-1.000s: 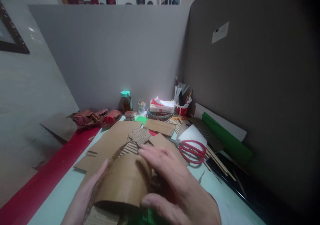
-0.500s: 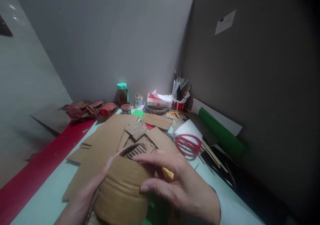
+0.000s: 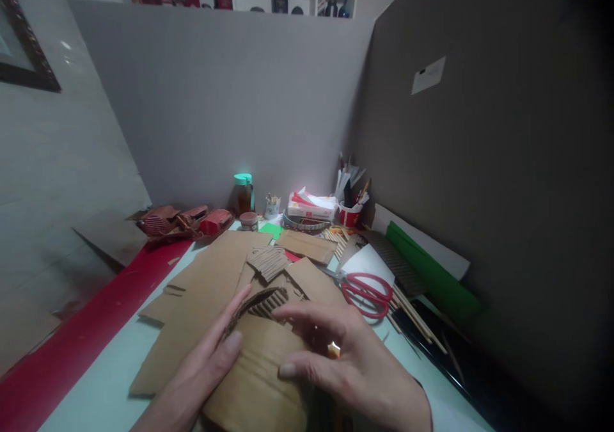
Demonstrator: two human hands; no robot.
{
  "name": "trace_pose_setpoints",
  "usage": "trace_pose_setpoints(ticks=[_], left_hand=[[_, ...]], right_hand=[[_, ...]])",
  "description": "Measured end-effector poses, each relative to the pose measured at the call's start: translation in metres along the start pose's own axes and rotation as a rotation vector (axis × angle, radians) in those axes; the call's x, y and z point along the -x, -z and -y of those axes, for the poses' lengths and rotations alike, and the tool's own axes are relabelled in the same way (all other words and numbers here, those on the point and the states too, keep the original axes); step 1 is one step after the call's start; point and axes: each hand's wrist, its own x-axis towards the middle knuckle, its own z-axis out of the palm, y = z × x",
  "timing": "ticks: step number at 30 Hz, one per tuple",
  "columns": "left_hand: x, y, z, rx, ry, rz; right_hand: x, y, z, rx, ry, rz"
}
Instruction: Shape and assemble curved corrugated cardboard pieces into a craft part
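Note:
Both my hands rest on a curved brown cardboard piece [image 3: 259,374] at the near edge of the table. My left hand [image 3: 201,368] lies along its left side, fingers stretched out and pressing on it. My right hand [image 3: 355,368] arches over its right side, thumb and fingers bent and touching the cardboard; a small yellow thing [image 3: 333,350] shows under the fingers. A strip of corrugated card [image 3: 261,301] curls up just beyond my fingertips.
Flat cardboard sheets [image 3: 206,278] cover the table's middle. Red-handled scissors [image 3: 367,291] lie to the right on white paper, beside wooden sticks [image 3: 417,313] and a green roll [image 3: 432,272]. A teal-lidded jar [image 3: 243,193], tissue box [image 3: 311,205] and red pen cup [image 3: 350,213] stand at the back partition.
The curved cardboard has flattened and dropped lower. My left hand slid up onto its top. My right hand's fingers spread further over it.

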Motion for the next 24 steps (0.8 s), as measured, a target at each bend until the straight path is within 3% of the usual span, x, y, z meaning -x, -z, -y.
trace_pose_setpoints(ticks=[6,12,17,20,24], left_hand=[[0.01,0.01,-0.005,-0.051,0.0,0.048],[0.015,0.022,-0.004,-0.249,-0.004,0.249],[0.013,0.025,0.0,-0.251,0.036,0.245],[0.01,0.027,0.005,-0.256,-0.017,0.279],[0.005,0.025,0.007,-0.119,-0.051,0.21]], right_hand=[[0.001,0.002,0.005,0.015,-0.012,-0.021],[-0.001,0.001,0.001,-0.018,0.001,-0.079],[-0.002,-0.002,-0.001,-0.173,-0.043,-0.085],[-0.002,-0.003,0.0,-0.172,-0.001,-0.113],[-0.001,-0.003,0.0,-0.241,0.004,-0.081]])
